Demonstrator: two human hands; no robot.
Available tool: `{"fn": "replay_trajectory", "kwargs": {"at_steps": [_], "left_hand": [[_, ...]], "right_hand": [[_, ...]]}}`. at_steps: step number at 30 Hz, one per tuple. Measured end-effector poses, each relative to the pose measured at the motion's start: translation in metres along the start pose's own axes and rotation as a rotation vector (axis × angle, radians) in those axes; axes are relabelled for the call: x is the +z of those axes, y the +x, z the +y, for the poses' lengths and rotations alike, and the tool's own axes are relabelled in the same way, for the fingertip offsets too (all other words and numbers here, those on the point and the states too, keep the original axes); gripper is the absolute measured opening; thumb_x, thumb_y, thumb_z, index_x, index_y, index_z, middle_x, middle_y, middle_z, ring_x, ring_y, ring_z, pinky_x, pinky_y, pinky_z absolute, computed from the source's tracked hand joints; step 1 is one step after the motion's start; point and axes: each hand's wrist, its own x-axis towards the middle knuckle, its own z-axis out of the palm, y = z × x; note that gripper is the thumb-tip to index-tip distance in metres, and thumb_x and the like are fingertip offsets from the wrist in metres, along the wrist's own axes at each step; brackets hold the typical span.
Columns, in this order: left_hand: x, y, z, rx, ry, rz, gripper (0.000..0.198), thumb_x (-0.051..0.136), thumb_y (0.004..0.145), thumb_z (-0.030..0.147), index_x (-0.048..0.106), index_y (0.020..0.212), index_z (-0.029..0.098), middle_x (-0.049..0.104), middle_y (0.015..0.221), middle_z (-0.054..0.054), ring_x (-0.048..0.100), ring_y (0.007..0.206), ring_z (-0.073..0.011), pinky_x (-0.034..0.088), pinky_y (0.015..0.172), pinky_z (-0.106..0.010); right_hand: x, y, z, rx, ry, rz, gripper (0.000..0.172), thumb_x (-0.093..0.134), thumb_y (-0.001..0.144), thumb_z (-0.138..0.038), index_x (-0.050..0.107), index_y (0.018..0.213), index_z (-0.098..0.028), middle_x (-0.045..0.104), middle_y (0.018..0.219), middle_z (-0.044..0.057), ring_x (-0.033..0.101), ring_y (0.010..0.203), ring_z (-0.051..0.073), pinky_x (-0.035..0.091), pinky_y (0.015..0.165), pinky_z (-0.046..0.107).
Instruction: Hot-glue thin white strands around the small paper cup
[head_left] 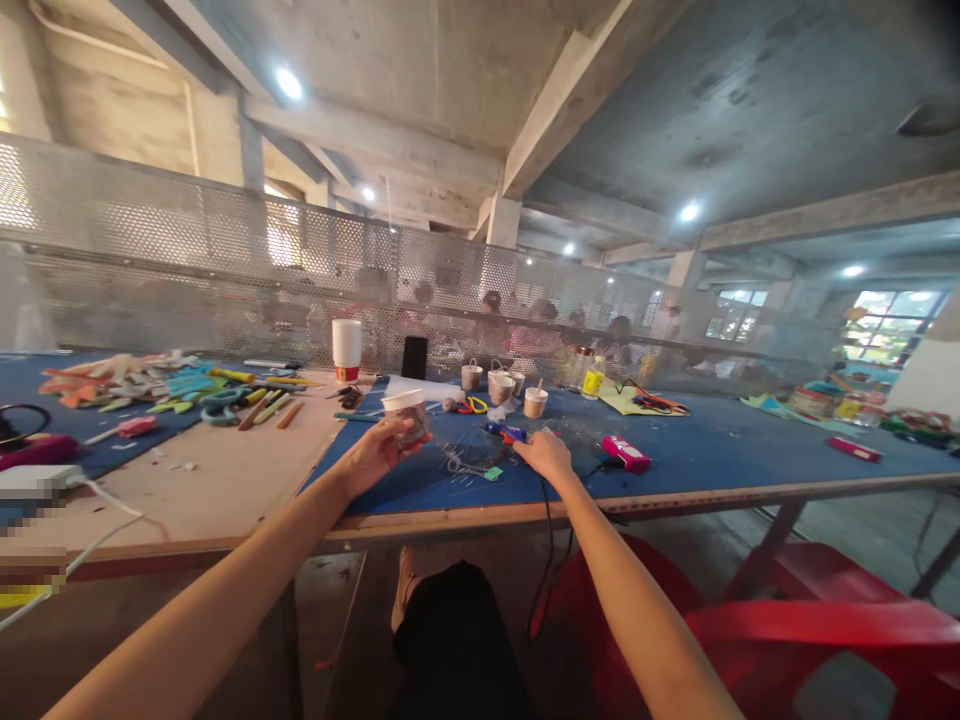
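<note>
blue mat covers the desk (720,450) in front of me, and my left hand (373,455) holds a small paper cup (406,414) just above it, fingers wrapped around the cup's side, the cup upright with its white rim up. my right hand (546,455) lies flat on the mat, touching the blue glue gun (504,432); whether those fingers grip it or only rest on it i cannot tell. a black cord (549,540) runs from under that hand over the desk's edge. a pink gadget (626,454) lies just beside my right hand. farther back stand several more small cups (501,386), yellow scissors (474,405), a tall stack of white cups (346,348) and a dark phone (414,357) propped upright.
</note>
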Motion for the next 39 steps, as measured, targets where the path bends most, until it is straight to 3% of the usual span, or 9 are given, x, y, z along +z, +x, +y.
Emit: {"fn": "replay_trajectory", "kwargs": {"at_steps": [2, 7, 14, 18, 21, 26, 32, 36, 39], "left_hand": [[-0.001, 0.001, 0.000, 0.002, -0.001, -0.005, 0.031, 0.069, 0.081, 0.016, 0.070, 0.111, 0.017, 0.079, 0.094, -0.007, 0.076, 0.087, -0.0223, 0.060, 0.071, -0.028], [-0.006, 0.004, -0.002, 0.002, 0.002, -0.022, 0.034, 0.070, 0.082, 0.017, 0.068, 0.116, 0.016, 0.078, 0.101, -0.009, 0.076, 0.090, -0.0232, 0.061, 0.072, -0.028], [-0.003, 0.002, -0.001, 0.004, -0.002, 0.001, 0.034, 0.068, 0.083, 0.015, 0.066, 0.117, 0.014, 0.078, 0.101, -0.010, 0.076, 0.088, -0.0232, 0.061, 0.074, -0.029], [-0.005, 0.003, -0.001, 0.005, 0.000, 0.010, 0.036, 0.066, 0.083, 0.012, 0.064, 0.120, 0.013, 0.078, 0.101, -0.011, 0.076, 0.087, -0.0233, 0.061, 0.074, -0.030], [-0.006, 0.004, -0.002, 0.005, -0.005, 0.009, 0.040, 0.066, 0.083, 0.011, 0.063, 0.123, 0.013, 0.077, 0.105, -0.011, 0.076, 0.088, -0.0236, 0.062, 0.073, -0.029], [-0.006, 0.004, -0.002, 0.017, -0.001, 0.002, 0.043, 0.066, 0.083, 0.011, 0.062, 0.126, 0.013, 0.077, 0.104, -0.012, 0.076, 0.088, -0.0235, 0.062, 0.073, -0.030], [-0.005, 0.002, -0.001, 0.015, -0.011, -0.013, 0.041, 0.066, 0.084, 0.012, 0.062, 0.125, 0.013, 0.077, 0.106, -0.011, 0.076, 0.091, -0.0231, 0.061, 0.076, -0.030], [-0.003, 0.001, -0.001, 0.001, -0.016, -0.023, 0.040, 0.066, 0.084, 0.014, 0.063, 0.124, 0.013, 0.077, 0.108, -0.012, 0.075, 0.091, -0.0233, 0.060, 0.078, -0.031], [-0.002, 0.000, 0.000, -0.014, -0.003, -0.033, 0.042, 0.068, 0.084, 0.015, 0.063, 0.126, 0.015, 0.076, 0.114, -0.012, 0.075, 0.092, -0.0226, 0.060, 0.078, -0.031]], "right_hand": [[-0.001, 0.000, 0.007, 0.032, 0.268, -0.025, 0.029, 0.069, 0.070, -0.042, 0.061, 0.053, -0.019, 0.068, 0.064, 0.009, 0.069, 0.084, 0.028, 0.046, 0.068, 0.030], [-0.001, -0.003, 0.008, 0.007, 0.622, -0.104, 0.029, 0.059, 0.074, -0.047, 0.064, 0.074, -0.018, 0.063, 0.063, 0.001, 0.057, 0.055, 0.014, 0.039, 0.049, 0.023], [0.021, -0.019, -0.017, -0.043, 1.024, -0.179, 0.034, 0.069, 0.067, -0.041, 0.056, 0.091, -0.020, 0.068, 0.083, 0.002, 0.062, 0.063, 0.012, 0.049, 0.053, 0.022], [0.030, -0.027, -0.029, -0.140, 1.273, -0.263, 0.035, 0.074, 0.070, -0.033, 0.057, 0.098, -0.020, 0.070, 0.087, 0.001, 0.054, 0.054, 0.007, 0.041, 0.046, 0.018], [0.031, -0.028, -0.038, -0.219, 1.326, -0.250, 0.027, 0.072, 0.071, -0.028, 0.059, 0.094, -0.019, 0.067, 0.081, -0.002, 0.048, 0.051, 0.005, 0.034, 0.044, 0.017], [0.031, -0.027, -0.051, -0.201, 1.375, -0.268, 0.022, 0.072, 0.076, -0.034, 0.058, 0.083, -0.019, 0.052, 0.062, -0.006, 0.042, 0.050, 0.005, 0.033, 0.046, 0.017], [0.033, -0.030, -0.059, -0.152, 1.498, -0.373, 0.031, 0.078, 0.070, -0.028, 0.056, 0.091, -0.021, 0.059, 0.072, -0.004, 0.052, 0.059, 0.008, 0.043, 0.054, 0.019], [0.036, -0.026, -0.065, -0.178, 1.488, -0.494, 0.026, 0.078, 0.073, -0.032, 0.057, 0.082, -0.019, 0.042, 0.054, -0.009, 0.037, 0.048, 0.005, 0.032, 0.047, 0.018], [0.042, -0.023, -0.075, -0.232, 1.425, -0.460, 0.028, 0.077, 0.076, -0.039, 0.062, 0.084, -0.018, 0.037, 0.049, -0.010, 0.033, 0.046, 0.006, 0.029, 0.046, 0.019]]}}
